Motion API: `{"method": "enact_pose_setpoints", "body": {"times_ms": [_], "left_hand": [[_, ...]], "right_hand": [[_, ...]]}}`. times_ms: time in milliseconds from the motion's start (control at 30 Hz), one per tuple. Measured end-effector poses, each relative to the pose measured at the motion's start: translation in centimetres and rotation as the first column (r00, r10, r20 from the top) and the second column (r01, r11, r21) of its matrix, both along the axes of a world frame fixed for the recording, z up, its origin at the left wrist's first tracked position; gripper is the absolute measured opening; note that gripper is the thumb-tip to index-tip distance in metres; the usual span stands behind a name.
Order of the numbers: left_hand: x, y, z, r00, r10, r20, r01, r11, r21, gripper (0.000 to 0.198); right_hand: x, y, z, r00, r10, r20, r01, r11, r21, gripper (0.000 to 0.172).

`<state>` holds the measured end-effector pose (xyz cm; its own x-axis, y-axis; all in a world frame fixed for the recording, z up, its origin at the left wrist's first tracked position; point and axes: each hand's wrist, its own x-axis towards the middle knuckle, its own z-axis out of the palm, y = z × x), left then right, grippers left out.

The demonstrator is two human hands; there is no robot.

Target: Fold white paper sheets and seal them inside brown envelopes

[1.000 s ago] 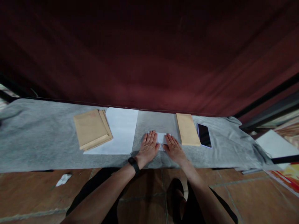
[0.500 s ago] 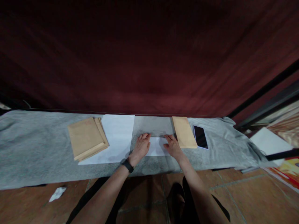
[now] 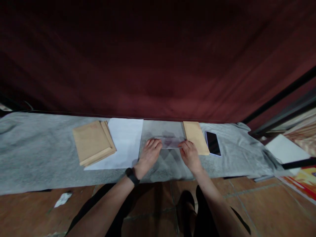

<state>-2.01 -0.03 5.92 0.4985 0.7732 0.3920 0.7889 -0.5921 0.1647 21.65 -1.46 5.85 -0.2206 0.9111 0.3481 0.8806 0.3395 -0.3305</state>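
Observation:
A folded sheet of white paper stretches between my two hands above the grey cloth. My left hand, with a dark watch on its wrist, is closed on the paper's left end. At the right end, the fingers of my right hand pinch the same paper. Close by on the right lies a brown envelope stack, just beyond my right fingers. Larger white sheets lie flat to the left of my left hand, partly covered by several brown envelopes.
A phone lies on the grey cloth at the right. Behind the cloth-covered surface hangs a dark red curtain. Crumpled white paper is on the tiled floor. A white board stands at far right.
The folded paper was lying flat under my hands; now both hands grip its ends and it is raised and tilted. My fingers have curled from spread to closed.

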Motion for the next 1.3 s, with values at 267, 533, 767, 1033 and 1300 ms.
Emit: {"method": "enact_pose_setpoints", "body": {"times_ms": [267, 533, 767, 1033, 1300], "left_hand": [[0.9, -3.4, -4.2, 0.981, -0.084, -0.172, 0.048, 0.978, -0.201, 0.049], [1.2, -3.5, -4.6, 0.96, -0.082, -0.266, 0.031, 0.981, -0.192, 0.054], [1.8, -3.5, -4.5, 0.966, -0.079, -0.244, 0.035, 0.984, -0.176, 0.05], [2.7, -5.8, -5.4, 0.984, -0.008, -0.177, -0.013, 0.993, -0.113, 0.062], [2.8, -7.4, -5.8, 0.975, -0.088, -0.203, 0.074, 0.994, -0.075, 0.085]], "right_hand": [[0.4, -2.2, -0.9, 0.964, 0.204, 0.172, -0.135, 0.929, -0.344, 0.029], [0.2, -2.1, -1.1, 0.982, 0.19, 0.016, -0.175, 0.931, -0.32, 0.04], [-3.3, -1.7, -3.5, 0.979, 0.201, 0.017, -0.192, 0.954, -0.231, 0.046], [-3.9, -1.8, -5.9, 0.979, 0.143, 0.144, -0.108, 0.967, -0.231, 0.052], [-3.7, -1.6, -6.1, 0.967, 0.117, 0.228, -0.066, 0.974, -0.218, 0.053]]}}
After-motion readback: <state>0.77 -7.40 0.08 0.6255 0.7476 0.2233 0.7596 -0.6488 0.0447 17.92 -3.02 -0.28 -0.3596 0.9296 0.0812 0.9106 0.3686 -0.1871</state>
